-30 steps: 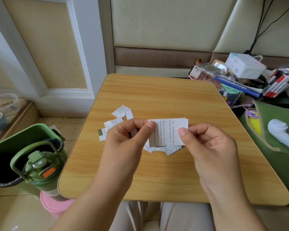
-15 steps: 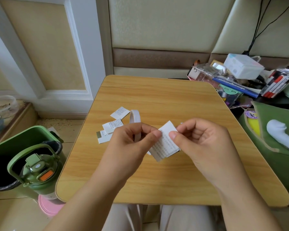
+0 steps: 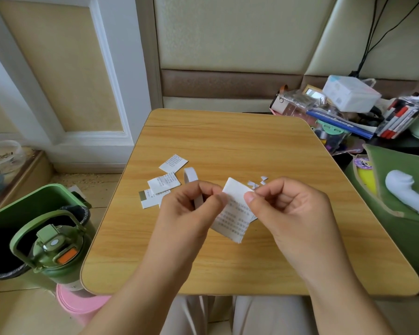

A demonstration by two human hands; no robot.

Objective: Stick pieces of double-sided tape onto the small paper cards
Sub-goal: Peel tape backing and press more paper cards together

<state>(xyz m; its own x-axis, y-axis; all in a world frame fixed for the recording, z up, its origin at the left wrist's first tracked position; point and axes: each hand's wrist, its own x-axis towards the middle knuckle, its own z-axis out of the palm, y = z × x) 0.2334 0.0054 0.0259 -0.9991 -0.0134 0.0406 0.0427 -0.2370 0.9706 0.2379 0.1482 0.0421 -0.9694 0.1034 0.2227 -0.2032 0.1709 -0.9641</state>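
Head view, the only one: both hands meet over the middle of the wooden table (image 3: 228,146). The left hand (image 3: 191,209) pinches the left edge of a small paper card (image 3: 232,213) between thumb and forefinger, and the right hand (image 3: 290,213) pinches its upper right edge with thumb and curled fingers. The card hangs tilted just above the tabletop, printed lines on its lower part and a plain white band across its top corner; whether that band is tape or bare paper I cannot tell.

A roll of double-sided tape (image 3: 191,176) stands on edge just beyond the left hand, partly hidden by it. To the far left lie three loose cards (image 3: 165,183), overlapping and well apart from the held one. Tiny white scraps (image 3: 258,183) sit just beyond the right thumb, perhaps torn backing.

Judging from this, the work seems to be midway: one card is in hand, several lie on the table, and none shows plainly whether it has tape. A count of finished cards is not possible.

Around the table: a green bin (image 3: 17,226) with a green flask (image 3: 56,252) at near left on the floor, a heap of pens and boxes (image 3: 348,110) at far right, and a green pouch (image 3: 402,189) at right. Nothing blocks the hands; only the scraps and the roll crowd the spot where the card would be laid.
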